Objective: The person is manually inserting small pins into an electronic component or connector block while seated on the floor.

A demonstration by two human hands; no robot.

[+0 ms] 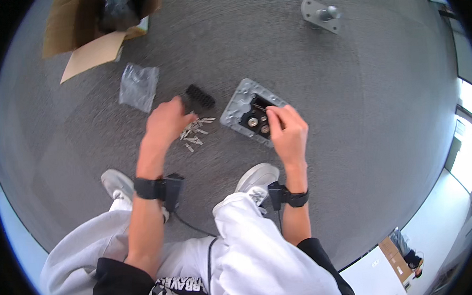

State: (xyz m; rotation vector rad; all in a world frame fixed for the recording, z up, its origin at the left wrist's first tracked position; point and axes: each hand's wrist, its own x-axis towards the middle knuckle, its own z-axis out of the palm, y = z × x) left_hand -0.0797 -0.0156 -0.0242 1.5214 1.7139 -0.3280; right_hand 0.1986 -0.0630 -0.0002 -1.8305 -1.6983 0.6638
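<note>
Baggy white trousers [251,237] nearest. R hand [289,129]: thumb & fingertip meet over rectangular grey metal casing [236,102] (can't tell what's pinched). L hand [162,122], thumb & fingers apart, is at thin silvery metal pieces [194,131] left of it; careless brush could scatter 'em.

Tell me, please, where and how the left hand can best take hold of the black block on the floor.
Probably pinch the middle of the black block across its two long sides, from above: it is long and narrow and lies slantwise on the floor. The left hand can come in from the left, the side where it is.
</note>
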